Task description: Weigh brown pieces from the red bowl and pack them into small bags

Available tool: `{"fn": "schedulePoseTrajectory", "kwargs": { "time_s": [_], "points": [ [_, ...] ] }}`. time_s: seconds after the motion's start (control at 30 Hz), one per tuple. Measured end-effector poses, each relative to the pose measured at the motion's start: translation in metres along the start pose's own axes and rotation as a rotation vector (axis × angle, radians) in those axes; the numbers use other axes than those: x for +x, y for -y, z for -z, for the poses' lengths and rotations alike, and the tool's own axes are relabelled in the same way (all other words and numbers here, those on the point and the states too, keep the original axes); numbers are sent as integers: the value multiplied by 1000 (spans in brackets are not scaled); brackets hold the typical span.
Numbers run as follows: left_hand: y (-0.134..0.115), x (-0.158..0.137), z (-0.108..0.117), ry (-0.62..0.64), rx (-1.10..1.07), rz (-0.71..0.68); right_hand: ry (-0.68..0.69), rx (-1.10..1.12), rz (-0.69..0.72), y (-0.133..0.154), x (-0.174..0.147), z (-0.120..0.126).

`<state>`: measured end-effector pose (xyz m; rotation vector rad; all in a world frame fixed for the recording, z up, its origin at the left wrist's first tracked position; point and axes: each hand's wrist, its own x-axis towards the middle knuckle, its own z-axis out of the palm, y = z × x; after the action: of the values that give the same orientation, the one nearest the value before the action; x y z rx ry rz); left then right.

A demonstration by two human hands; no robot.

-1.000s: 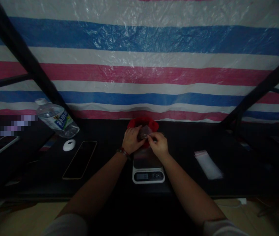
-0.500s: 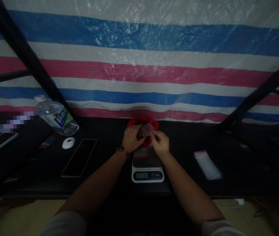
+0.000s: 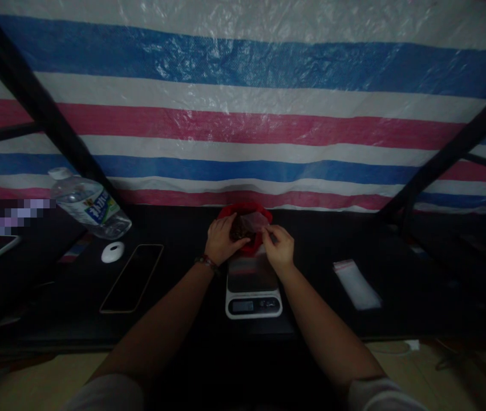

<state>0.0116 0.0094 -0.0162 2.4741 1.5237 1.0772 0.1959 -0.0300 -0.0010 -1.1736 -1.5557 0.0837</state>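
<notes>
The bench [image 3: 315, 245] ends at the back against a striped sheet [image 3: 243, 125], with a slanting black bar on either side; its front edge runs below the scale [image 3: 254, 306]. To the right, dark bench surface stretches between the right forearm and a packet of clear bags [image 3: 357, 285]; to the left, a phone [image 3: 132, 278] narrows the room beside the left forearm. Both arms reach forward and converge. The left hand [image 3: 221, 240] bends over the left rim of a red container [image 3: 248, 209], thumb spread from fingers; whether they grip anything I cannot tell. The right hand's [image 3: 280, 250] thumb and forefinger pinch a small clear bag [image 3: 256, 221], thin, creased and pinkish, above the container's dark contents [image 3: 240, 230]
</notes>
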Motion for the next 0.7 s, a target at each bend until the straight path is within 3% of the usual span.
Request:
{"fn": "schedulePoseTrajectory", "kwargs": {
  "time_s": [0.23, 0.37, 0.47, 0.57, 0.7],
  "points": [
    [12, -1, 1, -26, -49, -15, -37, 23, -49, -6, 0, -2],
    [20, -2, 5, -142, -154, -17, -78, 102, -177, -17, -1, -7],
    [23, 1, 12, -190, -193, 70, -55, 251, -277, -22, -4, -12],
    [25, 4, 24, -122, -176, 165, 14, 412, -305, -24, -6, -15],
    [24, -8, 41, 126, -90, 171, 73, 546, -292, -21, -8, -16]
  ]
}}
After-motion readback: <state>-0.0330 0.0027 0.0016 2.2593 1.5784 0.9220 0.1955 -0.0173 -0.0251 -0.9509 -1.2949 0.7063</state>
